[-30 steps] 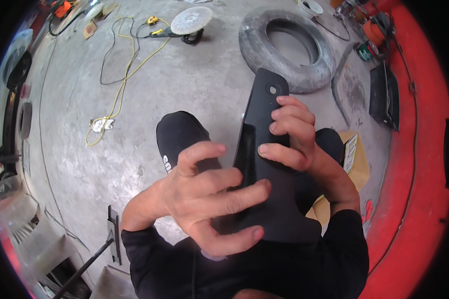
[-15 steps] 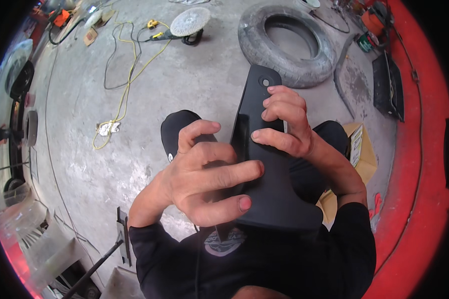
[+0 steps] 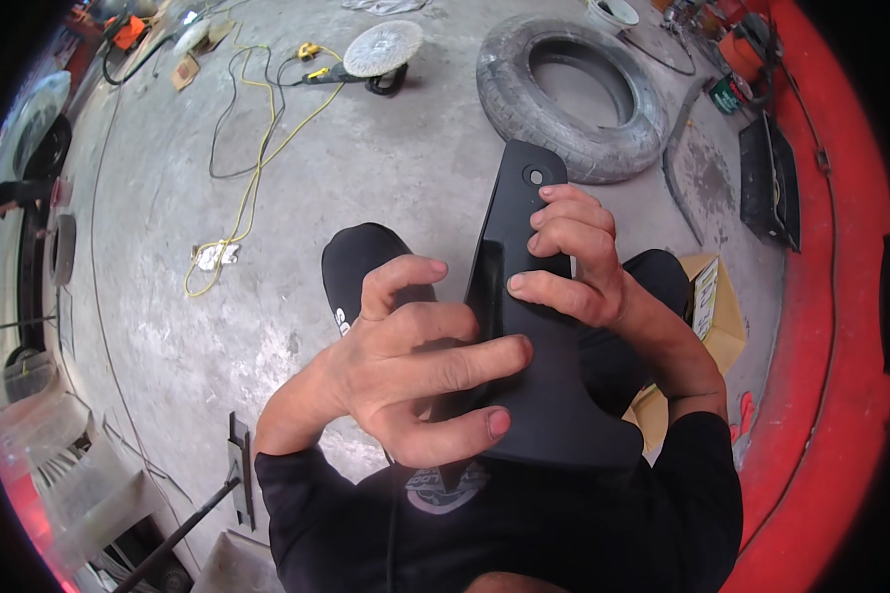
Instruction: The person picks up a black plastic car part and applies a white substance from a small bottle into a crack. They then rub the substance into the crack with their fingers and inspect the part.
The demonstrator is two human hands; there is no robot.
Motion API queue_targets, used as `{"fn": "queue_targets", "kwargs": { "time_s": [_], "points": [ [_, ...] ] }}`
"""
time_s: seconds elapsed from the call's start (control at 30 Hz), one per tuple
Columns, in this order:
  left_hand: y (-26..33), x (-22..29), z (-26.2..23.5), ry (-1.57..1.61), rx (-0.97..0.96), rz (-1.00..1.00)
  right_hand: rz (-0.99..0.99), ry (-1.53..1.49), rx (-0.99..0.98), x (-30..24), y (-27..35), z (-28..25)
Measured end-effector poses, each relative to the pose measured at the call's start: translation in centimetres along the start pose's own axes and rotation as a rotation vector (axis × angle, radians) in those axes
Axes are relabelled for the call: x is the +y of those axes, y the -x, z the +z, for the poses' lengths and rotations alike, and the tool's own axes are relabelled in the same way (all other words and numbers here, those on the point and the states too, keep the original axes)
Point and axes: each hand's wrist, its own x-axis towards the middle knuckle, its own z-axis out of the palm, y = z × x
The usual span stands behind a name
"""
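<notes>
Black plastic panel [image 3: 564,395] is sitting up over the person's lap, between the two hands, wide end close to the black shirt [image 3: 524,524] and narrow end pointing away. It's got a hole up near the narrow tip and a long recess along the left side.

Right hand [image 3: 588,262] has it pinched by the right edge, fingertips bent down onto the top face; whatever's under there is hidden. Left hand [image 3: 405,376] comes over the left edge with the fingers fanned well apart, a couple of them reaching across the face. Can't tell if that one's actually gripping or just resting.

Around it: black-clad left knee [image 3: 366,257] pokes out past the left hand, and an open cardboard box [image 3: 728,331] sits by the right leg. Further out on the concrete floor [image 3: 178,326] there's a worn tire [image 3: 505,89] lying flat, plus a power tool with a round pale pad [image 3: 384,49]. Yellow cord [image 3: 253,188] snakes down the left, crossing a crumpled white scrap [image 3: 211,258]. Black tray-like part [image 3: 769,188] is over by the red wall [image 3: 860,415].
</notes>
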Motion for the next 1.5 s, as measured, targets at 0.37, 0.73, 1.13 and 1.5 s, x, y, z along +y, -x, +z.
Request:
{"fn": "queue_targets", "kwargs": {
  "time_s": [0.37, 0.73, 1.13, 1.5],
  "points": [
    [0.15, 0.24, -0.37, 0.001, -0.003, -0.047, 0.007, -0.008, -0.003, 0.04, -0.12, 0.42],
    [0.23, 0.08, -0.30, -0.001, -0.012, -0.054, 0.027, -0.014, -0.018, 0.09, -0.02, 0.38],
    [-0.02, -0.01, 0.04, -0.015, 0.000, -0.037, 0.021, 0.002, -0.017, 0.11, 0.15, 0.02],
    [-0.16, 0.18, -0.12, -0.008, -0.002, -0.031, 0.008, -0.001, -0.016, -0.02, -0.18, -0.20]
  ]
}}
